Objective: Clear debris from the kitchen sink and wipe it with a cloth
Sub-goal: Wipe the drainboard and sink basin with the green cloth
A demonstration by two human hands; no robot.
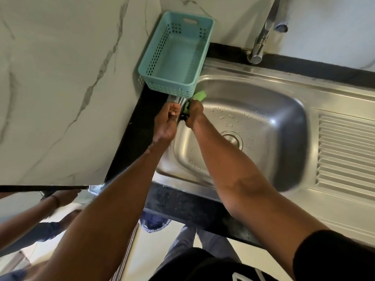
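Note:
The steel sink [288,110] has water drops on its floor around the drain [232,138]; no debris shows in the basin. Both hands meet at the sink's left rim, just in front of the teal basket [176,51]. My right hand [194,115] grips a green cloth [200,95], which sticks out above the fingers. My left hand [167,122] is beside it with fingers curled toward a dark bit [183,117] between the hands. I cannot tell whether the left hand holds it.
The empty perforated basket stands on the black counter [142,126] in the corner against the marble wall. A chrome tap [261,41] hangs over the sink's back edge. A ribbed drainboard [345,151] lies on the right. Another person's arm [50,203] shows at lower left.

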